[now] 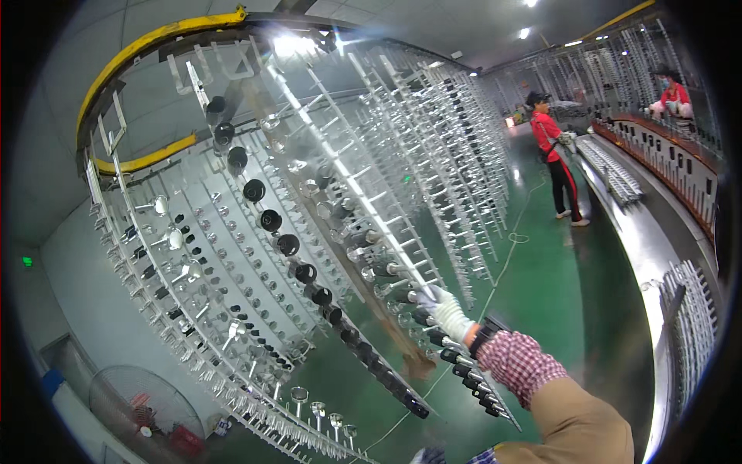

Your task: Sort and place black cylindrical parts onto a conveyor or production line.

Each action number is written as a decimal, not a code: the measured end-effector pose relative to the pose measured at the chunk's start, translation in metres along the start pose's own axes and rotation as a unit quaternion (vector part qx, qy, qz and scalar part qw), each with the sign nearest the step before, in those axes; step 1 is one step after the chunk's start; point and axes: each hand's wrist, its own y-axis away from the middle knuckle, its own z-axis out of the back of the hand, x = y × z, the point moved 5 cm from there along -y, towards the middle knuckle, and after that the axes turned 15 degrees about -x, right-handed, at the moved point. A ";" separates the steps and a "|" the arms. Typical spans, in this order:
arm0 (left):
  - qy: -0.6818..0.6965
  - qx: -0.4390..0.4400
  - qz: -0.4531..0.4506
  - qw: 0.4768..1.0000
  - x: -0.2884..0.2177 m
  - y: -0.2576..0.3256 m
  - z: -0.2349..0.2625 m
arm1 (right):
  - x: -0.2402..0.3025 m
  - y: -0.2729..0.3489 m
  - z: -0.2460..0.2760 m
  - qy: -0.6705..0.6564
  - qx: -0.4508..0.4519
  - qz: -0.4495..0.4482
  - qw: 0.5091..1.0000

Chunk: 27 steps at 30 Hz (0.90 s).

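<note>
My right hand (447, 311), in a white glove with a dark watch band at the wrist, is closed round the lower part of a long silver hanging rack (348, 176). Short prongs stick out along this slanting rack. At the bottom edge only a bit of my left hand (430, 455) shows, gloved, with its fingers hidden or cut off. Left of the held rack hangs another rack with a row of black cup-shaped parts (270, 220). Dark cylindrical parts (473, 383) on a rack hang just below my right hand.
A yellow curved overhead rail (158, 39) carries many racks. Silver cup-shaped parts (191, 271) hang at left, above a floor fan (143, 410). At right, a long metal table (645, 263) holds stacked racks (688, 325). A co-worker in red (550, 147) stands beside it; a cable (506, 267) crosses the green floor.
</note>
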 end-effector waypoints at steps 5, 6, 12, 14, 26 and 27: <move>0.028 -0.067 -0.023 0.997 0.015 -0.039 -0.018 | -0.023 -0.095 -0.084 0.022 0.111 0.012 0.993; 0.034 -0.075 -0.031 0.996 0.017 -0.043 -0.025 | -0.009 -0.104 -0.096 0.032 0.124 0.018 0.992; 0.059 -0.127 -0.085 0.986 0.035 -0.068 -0.057 | 0.062 -0.157 -0.170 -0.026 0.158 0.074 0.984; 0.057 -0.139 -0.103 0.983 0.039 -0.080 -0.067 | 0.093 -0.163 -0.165 -0.010 0.159 0.058 0.986; -0.348 -0.423 -0.379 0.746 0.086 -0.236 -0.022 | 0.007 -0.166 -0.152 -0.034 0.132 0.152 0.979; -0.385 -0.453 -0.406 0.694 0.081 -0.247 -0.026 | -0.003 -0.170 -0.161 0.050 0.185 0.122 0.974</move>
